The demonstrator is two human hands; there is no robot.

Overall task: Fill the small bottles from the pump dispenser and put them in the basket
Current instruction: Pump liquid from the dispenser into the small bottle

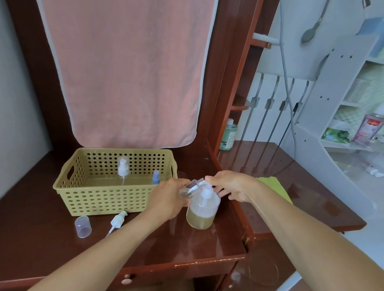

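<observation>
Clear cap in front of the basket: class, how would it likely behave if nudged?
The clear cap looks like thin hollow plastic, so probably very light. It seems to lie on its round side, so it may roll across the glossy table.

On the dark wooden table the left hand grips a small clear bottle, tilted against the spout of the pump dispenser. The right hand rests on the pump top. To the left, the perforated basket holds a pump-topped bottle and a blue-capped bottle. Nearer lie a clear cap and a loose pump head.
</observation>
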